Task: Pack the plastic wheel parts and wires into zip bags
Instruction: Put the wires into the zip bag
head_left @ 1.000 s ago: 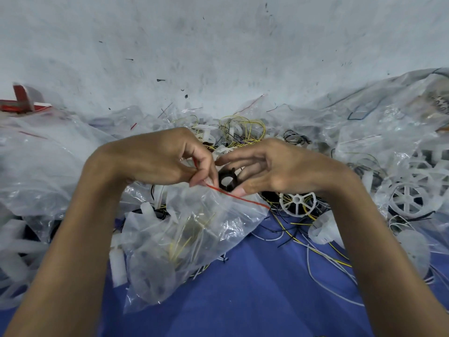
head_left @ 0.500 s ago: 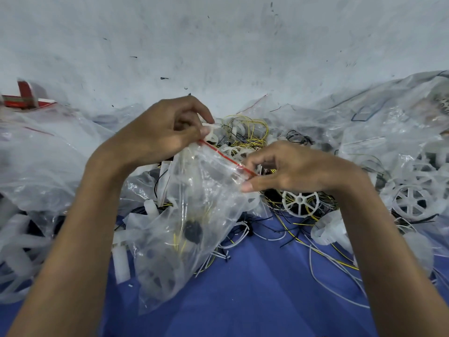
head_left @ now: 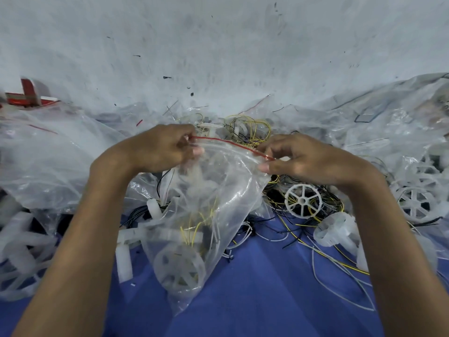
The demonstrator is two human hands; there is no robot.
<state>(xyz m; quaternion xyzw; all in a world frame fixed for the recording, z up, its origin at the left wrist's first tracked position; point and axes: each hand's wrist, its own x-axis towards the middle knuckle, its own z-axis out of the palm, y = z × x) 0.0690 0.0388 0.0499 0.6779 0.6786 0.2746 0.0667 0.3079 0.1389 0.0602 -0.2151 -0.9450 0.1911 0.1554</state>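
A person's left hand [head_left: 160, 152] and right hand [head_left: 303, 161] each pinch one end of the red zip strip [head_left: 230, 142] that runs along the mouth of a clear plastic zip bag [head_left: 226, 188], thumb and fingertips pressed together on the seal, at the centre of the frame. The bag hangs from that strip down toward the lower centre (whether the seal is fully closed cannot be told). Inside it lie a white spoked plastic wheel [head_left: 178, 266] near the bottom and thin yellow wires [head_left: 194, 222] above it. The bag's lower end rests on a blue cloth surface [head_left: 255, 288]. Just right of the bag, under the right wrist, a loose white spoked wheel [head_left: 302, 200] sits on tangled black and yellow wires. A coil of yellow wire [head_left: 250, 130] lies beyond the hands. Crumpled clear plastic sheeting [head_left: 48, 161] fills the left, and a red-and-white box [head_left: 29, 96] stands at upper left.
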